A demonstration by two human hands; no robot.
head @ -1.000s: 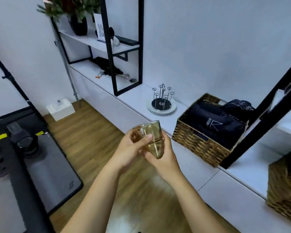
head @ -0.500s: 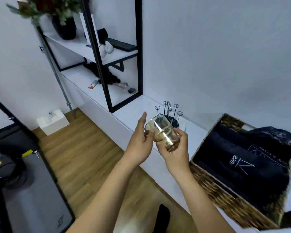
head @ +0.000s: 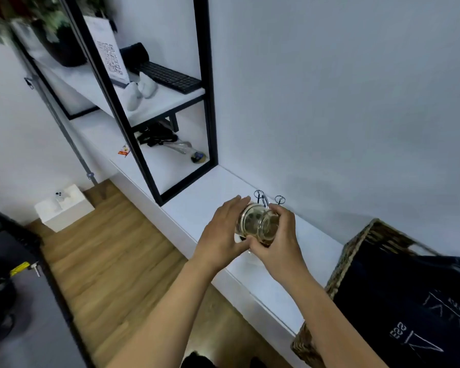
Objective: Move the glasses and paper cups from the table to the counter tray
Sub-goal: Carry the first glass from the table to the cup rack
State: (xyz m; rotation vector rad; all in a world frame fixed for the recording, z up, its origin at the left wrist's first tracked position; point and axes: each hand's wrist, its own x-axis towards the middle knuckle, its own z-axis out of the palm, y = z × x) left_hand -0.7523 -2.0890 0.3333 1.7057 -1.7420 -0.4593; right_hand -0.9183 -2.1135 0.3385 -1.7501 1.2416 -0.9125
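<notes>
An amber-tinted glass (head: 258, 224) is tipped over, mouth facing me and to the left, held between both hands just above the white counter (head: 205, 197). My left hand (head: 221, 235) cups its rim side with fingers extended. My right hand (head: 279, 240) grips its base and body. Behind and under the hands stands the counter tray, a round cup-drying rack whose wire prongs (head: 260, 196) stick up past the glass. Most of the rack's plate is hidden by my hands. No paper cups are in view.
A wicker basket (head: 356, 251) with dark folded clothing stands on the counter to the right. A black metal shelf frame (head: 210, 107) rises to the left, holding a keyboard (head: 170, 78), a sign and small items. A white box (head: 64, 208) sits on the wooden floor.
I have stepped closer to the counter. The glass has gone from upright to tipped over and now hovers right over the rack, with both hands still on it.
</notes>
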